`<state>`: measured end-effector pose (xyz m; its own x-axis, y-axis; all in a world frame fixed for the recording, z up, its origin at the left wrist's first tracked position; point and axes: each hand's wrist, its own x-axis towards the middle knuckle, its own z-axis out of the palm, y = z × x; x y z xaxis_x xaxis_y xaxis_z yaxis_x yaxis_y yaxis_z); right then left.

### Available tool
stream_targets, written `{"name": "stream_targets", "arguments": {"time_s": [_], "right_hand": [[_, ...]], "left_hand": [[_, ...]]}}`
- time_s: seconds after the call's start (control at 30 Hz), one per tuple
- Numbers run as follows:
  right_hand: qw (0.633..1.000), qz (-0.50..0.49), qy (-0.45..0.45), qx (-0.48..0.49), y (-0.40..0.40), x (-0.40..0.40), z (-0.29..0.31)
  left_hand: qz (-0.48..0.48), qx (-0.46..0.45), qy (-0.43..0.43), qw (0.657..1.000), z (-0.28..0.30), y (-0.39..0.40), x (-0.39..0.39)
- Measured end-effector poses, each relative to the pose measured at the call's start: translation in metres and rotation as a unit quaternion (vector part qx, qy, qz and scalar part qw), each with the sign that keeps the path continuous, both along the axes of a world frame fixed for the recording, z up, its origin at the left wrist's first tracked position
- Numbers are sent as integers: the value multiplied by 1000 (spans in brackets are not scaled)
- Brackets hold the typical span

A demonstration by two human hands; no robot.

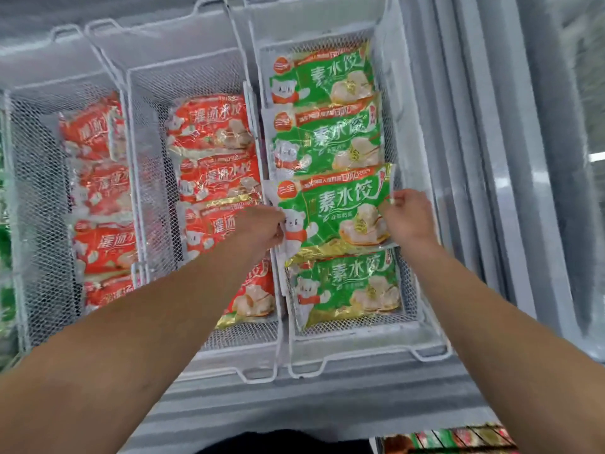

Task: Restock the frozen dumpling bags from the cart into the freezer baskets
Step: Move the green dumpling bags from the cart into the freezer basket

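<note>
Left hand (262,226): fingers curl round the left edge of the green bag, by the bear print; the forearm reaches in from the lower left.
Right hand (407,216): fingers pinch the right edge of the same bag, near its upper right corner; the forearm comes in from the lower right.
Green bag (330,211): held between the two hands, flat side up, over the right basket; its lower gold edge overlaps the bag just below the fingers.
Right basket (402,93): white wire mesh, frosted; it holds a row of green bags, two (322,77) (327,142) beyond the fingers and one (347,290) nearer than them, each partly overlapping the next.
Middle basket (154,165): just left of the left hand; it holds a row of red bags (209,122), the nearest partly hidden behind the left forearm.
Left basket (36,191): well left of both hands; more red bags (88,129) lie in a row in it.
Freezer (491,158): grey frame and rails run to the right of the right hand; a ribbed grey ledge lies below the baskets, under the forearms.
Packets (451,439): a strip of coloured packets at the bottom right corner, well below the right hand; too blurred to tell more.
</note>
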<state>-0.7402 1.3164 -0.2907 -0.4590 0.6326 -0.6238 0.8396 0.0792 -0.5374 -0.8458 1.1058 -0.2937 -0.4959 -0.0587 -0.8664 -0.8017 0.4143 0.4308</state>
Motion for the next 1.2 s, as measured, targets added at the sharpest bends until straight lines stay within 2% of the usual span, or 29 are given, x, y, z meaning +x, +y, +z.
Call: {"name": "stream_targets", "arguments": {"time_s": [0.1, 0.2, 0.4, 0.6, 0.9, 1.2], "right_hand": [[996, 27, -21, -79, 2, -3, -3], [993, 18, -13, -119, -3, -2, -7], [996, 8, 18, -89, -29, 17, 9], [998, 9, 60, -35, -87, 60, 46], [994, -28, 90, 52, -204, 173, 80], [983, -161, 49, 72, -282, 317, 95]], "left_hand": [[-73, -16, -4, 997, -4, 14, -5], [-94, 2, -2, 996, -3, 11, -3], [-105, 54, 37, 992, 16, -11, 18], [-203, 64, 107, 971, 53, -61, 60], [-354, 103, 192, 909, 90, -146, 137], [-467, 151, 205, 847, 95, -177, 232]]}}
